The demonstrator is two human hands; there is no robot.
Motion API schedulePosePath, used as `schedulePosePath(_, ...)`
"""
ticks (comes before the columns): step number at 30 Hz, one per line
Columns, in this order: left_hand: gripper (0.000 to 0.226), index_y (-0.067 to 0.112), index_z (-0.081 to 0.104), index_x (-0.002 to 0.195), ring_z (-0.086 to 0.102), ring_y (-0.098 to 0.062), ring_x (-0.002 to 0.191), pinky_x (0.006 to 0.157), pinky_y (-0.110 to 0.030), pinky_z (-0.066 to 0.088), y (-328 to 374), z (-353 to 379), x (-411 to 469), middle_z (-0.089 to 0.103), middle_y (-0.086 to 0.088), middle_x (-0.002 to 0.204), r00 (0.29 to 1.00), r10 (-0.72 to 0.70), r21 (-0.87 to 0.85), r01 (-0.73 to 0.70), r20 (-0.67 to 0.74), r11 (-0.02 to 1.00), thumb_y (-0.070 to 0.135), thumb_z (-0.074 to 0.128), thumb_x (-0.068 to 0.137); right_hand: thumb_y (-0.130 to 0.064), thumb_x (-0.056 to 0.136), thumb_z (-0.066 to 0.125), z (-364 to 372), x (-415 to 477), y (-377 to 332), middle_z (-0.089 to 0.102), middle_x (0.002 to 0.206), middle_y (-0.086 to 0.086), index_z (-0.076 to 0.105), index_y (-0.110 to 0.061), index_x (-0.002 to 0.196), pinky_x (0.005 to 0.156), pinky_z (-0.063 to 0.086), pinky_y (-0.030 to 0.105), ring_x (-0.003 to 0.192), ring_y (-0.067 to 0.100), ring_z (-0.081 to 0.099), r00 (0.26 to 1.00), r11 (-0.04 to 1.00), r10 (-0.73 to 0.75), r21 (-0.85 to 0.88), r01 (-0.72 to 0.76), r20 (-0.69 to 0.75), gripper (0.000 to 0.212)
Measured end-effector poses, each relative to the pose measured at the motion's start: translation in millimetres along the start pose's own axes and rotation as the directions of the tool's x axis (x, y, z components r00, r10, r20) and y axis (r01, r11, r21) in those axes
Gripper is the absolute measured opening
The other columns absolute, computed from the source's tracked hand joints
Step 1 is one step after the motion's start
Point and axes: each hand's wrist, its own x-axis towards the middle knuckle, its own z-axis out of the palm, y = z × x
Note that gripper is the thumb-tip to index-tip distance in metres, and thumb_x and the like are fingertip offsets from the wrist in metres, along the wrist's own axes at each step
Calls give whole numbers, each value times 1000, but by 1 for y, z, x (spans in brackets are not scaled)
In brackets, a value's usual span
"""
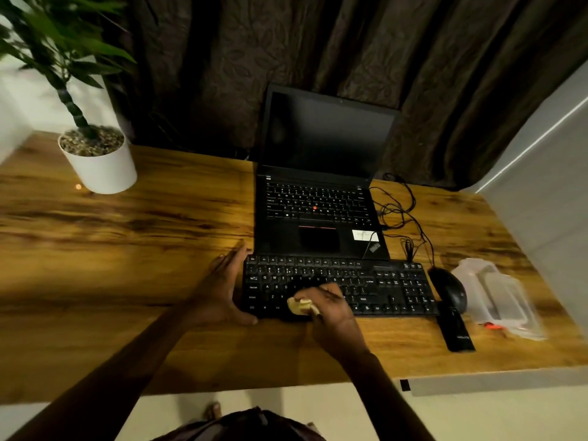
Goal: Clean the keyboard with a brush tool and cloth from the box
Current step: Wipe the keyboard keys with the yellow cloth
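A black keyboard (381, 286) lies on the wooden desk (127, 249) in front of an open laptop. My right hand (331, 308) grips a small yellowish cloth (297, 307) and presses it on the keys at the keyboard's lower left. My left hand (222, 288) holds the keyboard's left end, fingers straight along the far corner and thumb at the near corner. A clear plastic box (496, 297) sits at the right, beyond the mouse. No brush is visible.
The laptop (321, 192) stands just behind the keyboard, with tangled cables (401, 214) to its right. A black mouse (450, 289) and a flat black object (455, 329) lie right of the keyboard. A potted plant (98, 160) stands far left. Dark curtains hang behind.
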Motion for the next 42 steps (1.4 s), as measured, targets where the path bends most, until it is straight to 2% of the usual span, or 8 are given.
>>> schedulePosePath(10,166,33,-15,157,2,-22,154,126,-43,6,1,1,1,7,9,167,1000,27,-14,-27,-5,1000,75,87,33,-6,88,53,28,18,-42,62,102,5,65,-17,106,68,56,36,94,23,59,990,986,-123,107,129,-65,25)
schedulePosePath(18,161,56,-26,144,3,-24,155,124,-50,14,-3,1,1,7,10,168,1000,23,-12,-23,-8,1000,82,83,29,-11,89,51,27,17,-32,57,112,3,62,-22,114,80,55,33,98,18,58,994,991,-106,80,108,-27,30)
schedulePosePath(22,154,37,-13,154,6,-16,154,125,-45,10,3,-1,-2,12,4,168,995,96,-23,-97,-41,995,78,84,42,-5,82,56,38,29,-56,61,102,2,64,-17,110,70,53,35,96,25,57,982,977,-186,101,187,-24,31)
schedulePosePath(24,154,25,-12,156,6,-12,154,125,-44,8,5,-2,-2,14,0,167,991,129,10,-128,-40,992,77,82,46,-6,81,60,39,32,-60,62,98,5,63,-17,110,67,53,35,94,26,56,978,974,-210,86,208,13,30)
schedulePosePath(28,160,36,-15,156,3,-19,154,125,-40,8,1,-1,-1,9,6,168,998,55,-17,-56,-26,998,71,90,39,-23,91,45,27,28,-47,64,101,6,64,-20,109,71,53,34,99,24,56,987,986,-156,63,154,39,26)
schedulePosePath(33,160,39,-12,156,3,-21,154,123,-38,9,2,-1,0,4,9,168,999,26,-17,-26,-20,1000,67,91,37,-9,84,52,6,8,-13,66,103,4,59,-27,111,67,56,27,97,22,58,999,996,-37,-76,38,10,33)
schedulePosePath(36,161,40,-15,156,2,-25,154,124,-51,14,-1,0,0,1,10,168,1000,11,-6,-11,-6,1000,71,89,37,-14,87,45,-2,2,-3,71,91,2,64,-17,103,60,53,27,93,27,60,996,986,24,-162,-38,-89,26)
schedulePosePath(42,158,47,-18,153,3,-23,154,122,-54,22,0,-2,-3,2,10,168,1000,-3,-50,3,12,999,66,90,40,1,74,66,-11,-4,4,73,95,2,66,-14,107,69,56,29,96,23,60,996,971,-68,-233,54,-50,37)
